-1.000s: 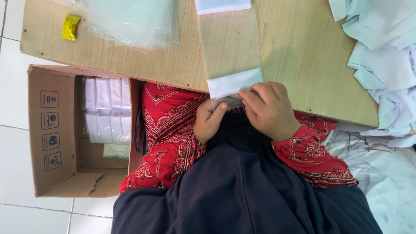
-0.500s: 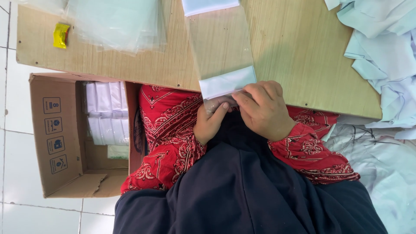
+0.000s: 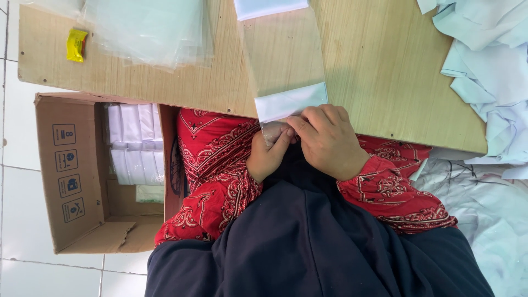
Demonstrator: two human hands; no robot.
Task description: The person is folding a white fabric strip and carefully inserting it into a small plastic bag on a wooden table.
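Both hands meet at the near edge of the wooden worktop (image 3: 379,71), just above the lap. Left hand (image 3: 268,155) has its fingers curled up and pinches the near end of a clear plastic sleeve (image 3: 286,60) from below; right hand (image 3: 329,140) lies over the same end, fingers bent and pressed down on it, touching the left fingertips. That sleeve runs straight away from the hands across the worktop, with a white folded strip (image 3: 290,102) across it just beyond the fingers and another white piece (image 3: 269,7) at its far end by the top edge of the head view.

Further left on the worktop lies a loose stack of clear plastic bags (image 3: 148,30), and near the far left corner a small yellow packet (image 3: 76,44), rectangular and crumpled. Below the worktop's left part, on the white tiled floor (image 3: 22,275), stands an open brown cardboard box (image 3: 71,176) with a column of four dark square handling symbols printed on its flap; inside it sit rows of white folded packs (image 3: 136,143). On the right, pale blue-white cloth (image 3: 489,71) is heaped over the worktop's edge and down beside the red patterned sleeves (image 3: 390,190).
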